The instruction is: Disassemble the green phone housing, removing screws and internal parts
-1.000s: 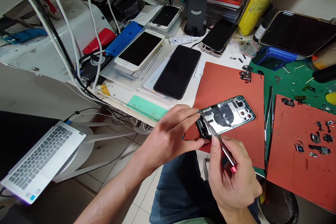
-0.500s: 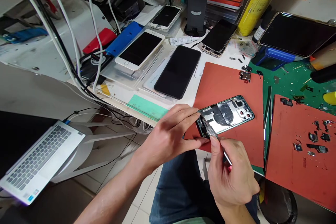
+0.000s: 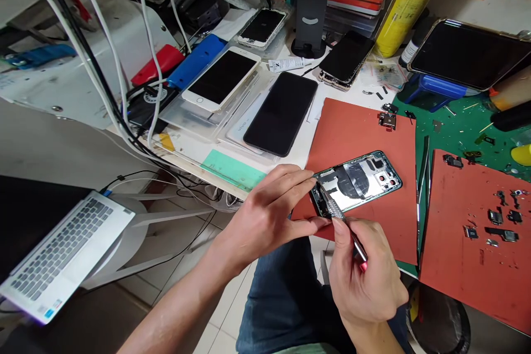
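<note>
An opened smartphone rear housing (image 3: 357, 182) with a green frame lies on a red silicone mat (image 3: 360, 138), its black and silver inner shields showing. My left hand (image 3: 269, 215) grips its lower left end between thumb and fingers. My right hand (image 3: 367, 271) holds a slim metal precision screwdriver (image 3: 342, 213) with a red end. The tool's tip rests inside the housing's lower left corner, and my fingers and the shaft hide the exact point of contact.
Several phones lie on trays beyond the mat, with a yellow can at the back. To the right are tweezers, a green cutting mat and a second red mat (image 3: 468, 243) holding several small parts. A laptop (image 3: 66, 249) sits at the lower left, with white cables at the upper left.
My right hand and the screwdriver have shifted slightly left, with the tool's red end swinging in toward the housing. The housing and my left hand have barely moved.
</note>
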The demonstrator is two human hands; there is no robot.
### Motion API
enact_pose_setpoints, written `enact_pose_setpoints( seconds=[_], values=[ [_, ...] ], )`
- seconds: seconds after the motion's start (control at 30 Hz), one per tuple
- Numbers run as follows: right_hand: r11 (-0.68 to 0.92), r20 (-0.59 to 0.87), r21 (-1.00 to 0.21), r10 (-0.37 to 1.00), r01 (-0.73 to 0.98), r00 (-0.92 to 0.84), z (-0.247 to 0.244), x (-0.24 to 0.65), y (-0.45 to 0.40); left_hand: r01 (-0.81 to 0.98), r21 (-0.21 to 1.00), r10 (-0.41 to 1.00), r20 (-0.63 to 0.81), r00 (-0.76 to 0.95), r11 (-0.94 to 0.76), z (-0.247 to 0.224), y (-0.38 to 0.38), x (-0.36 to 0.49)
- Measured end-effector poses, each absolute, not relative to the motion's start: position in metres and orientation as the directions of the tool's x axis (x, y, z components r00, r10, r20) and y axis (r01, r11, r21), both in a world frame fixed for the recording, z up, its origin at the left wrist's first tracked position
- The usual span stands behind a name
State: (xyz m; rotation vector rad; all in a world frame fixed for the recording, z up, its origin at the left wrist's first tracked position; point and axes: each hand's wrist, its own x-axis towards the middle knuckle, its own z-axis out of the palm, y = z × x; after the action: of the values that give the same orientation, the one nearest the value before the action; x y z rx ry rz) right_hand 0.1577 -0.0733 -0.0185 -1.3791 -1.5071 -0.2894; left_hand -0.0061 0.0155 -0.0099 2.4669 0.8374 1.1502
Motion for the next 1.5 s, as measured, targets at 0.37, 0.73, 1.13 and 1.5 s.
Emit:
enact_pose_setpoints(
  seconds=[0.37, 0.73, 1.13, 1.5],
  values=[
    [0.318, 0.763, -0.472, 0.614, 0.822, 0.201, -0.0176, 0.1568, -0.0748, 0.367, 0.499, 0.619, 0.606, 0.501, -0.785, -0.0105, 0.0161, -0.0071],
    [0.31, 0.719, -0.558, 0.644, 0.77, 0.262, -0.0164, 0.1554, -0.0774, 0.371, 0.482, 0.608, 0.616, 0.502, -0.794, -0.0111, 0.0161, -0.0075],
    [0.324, 0.719, -0.581, 0.633, 0.747, 0.285, -0.0165, 0.1544, -0.0778, 0.355, 0.474, 0.592, 0.628, 0.504, -0.806, -0.012, 0.0164, -0.0075],
    [0.331, 0.689, -0.61, 0.67, 0.72, 0.276, -0.0157, 0.1542, -0.0789, 0.345, 0.477, 0.588, 0.622, 0.516, -0.808, -0.0127, 0.015, -0.008]
  ],
)
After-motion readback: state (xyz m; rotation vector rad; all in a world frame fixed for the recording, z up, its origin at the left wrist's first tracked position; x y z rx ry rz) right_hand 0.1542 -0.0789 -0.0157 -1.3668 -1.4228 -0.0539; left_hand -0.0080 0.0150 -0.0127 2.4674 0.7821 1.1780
